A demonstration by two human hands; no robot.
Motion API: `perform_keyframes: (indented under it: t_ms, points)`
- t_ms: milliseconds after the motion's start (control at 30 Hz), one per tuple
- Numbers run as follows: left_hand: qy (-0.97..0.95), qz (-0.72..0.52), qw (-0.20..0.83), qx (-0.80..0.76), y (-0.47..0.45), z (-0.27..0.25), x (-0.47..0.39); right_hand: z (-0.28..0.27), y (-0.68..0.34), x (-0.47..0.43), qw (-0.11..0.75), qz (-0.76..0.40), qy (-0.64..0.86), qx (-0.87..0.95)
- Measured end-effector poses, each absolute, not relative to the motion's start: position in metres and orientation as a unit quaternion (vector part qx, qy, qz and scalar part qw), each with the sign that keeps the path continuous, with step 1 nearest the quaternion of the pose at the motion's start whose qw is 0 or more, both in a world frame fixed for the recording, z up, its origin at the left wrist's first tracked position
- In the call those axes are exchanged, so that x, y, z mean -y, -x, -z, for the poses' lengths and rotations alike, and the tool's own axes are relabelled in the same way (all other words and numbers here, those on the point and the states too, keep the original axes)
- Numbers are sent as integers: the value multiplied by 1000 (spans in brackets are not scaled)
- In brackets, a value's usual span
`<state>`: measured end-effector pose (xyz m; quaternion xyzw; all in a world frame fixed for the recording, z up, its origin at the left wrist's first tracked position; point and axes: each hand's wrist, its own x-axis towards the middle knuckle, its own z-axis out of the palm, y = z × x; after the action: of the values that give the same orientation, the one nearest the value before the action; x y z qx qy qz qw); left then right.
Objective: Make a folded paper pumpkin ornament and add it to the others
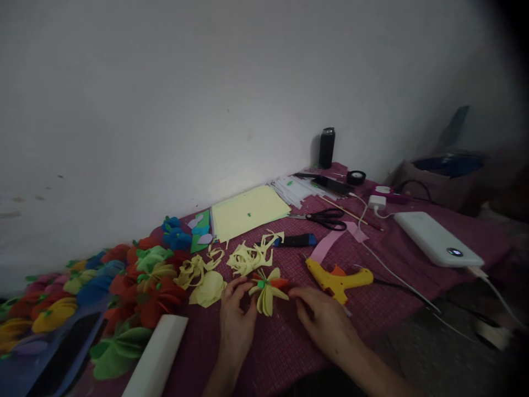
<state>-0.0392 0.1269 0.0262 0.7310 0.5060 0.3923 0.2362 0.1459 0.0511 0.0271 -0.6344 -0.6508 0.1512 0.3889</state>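
A paper flower (268,300) with pale yellow and orange petals and a green centre is between my hands, above the table's front part. My left hand (236,320) is closed on its left side, with thumb and fingertips at the petals. From the right, my right hand (324,317) pinches at an orange petal's outer end; its fingertips are partly hidden. A yellow glue gun (339,281) lies just beyond my right hand. Left of the flower are pale yellow paper pieces (208,289), and curly yellow paper scraps (248,258) lie behind it.
Many finished-looking paper flowers (140,275) are heaped at the left, near a white roll (159,353). Yellow sheets (250,209), scissors (324,219) and a blue-black cutter (295,240) lie behind. A white power bank (438,240) with cables rests at the right; a black can (327,149) stands by the wall.
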Motion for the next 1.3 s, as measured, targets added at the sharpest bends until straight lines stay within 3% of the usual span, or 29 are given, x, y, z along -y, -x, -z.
perform_keyframes:
  t_ms: [167,467,1067,1300]
  points:
    - [-730,-387,246,-507,40,-24,-128,-25,-153,-63,390,-102,676,617]
    - [-730,-387,268,-496,40,-26,-125,-21,-139,-64,411,-116,634,645]
    - [-742,-320,374,-455,38,-39,-120,-32,-141,-63,328,-168,609,702]
    - [-779,-302,328,-441,40,-45,-119,-31,-141,-65,337,-169,606,701]
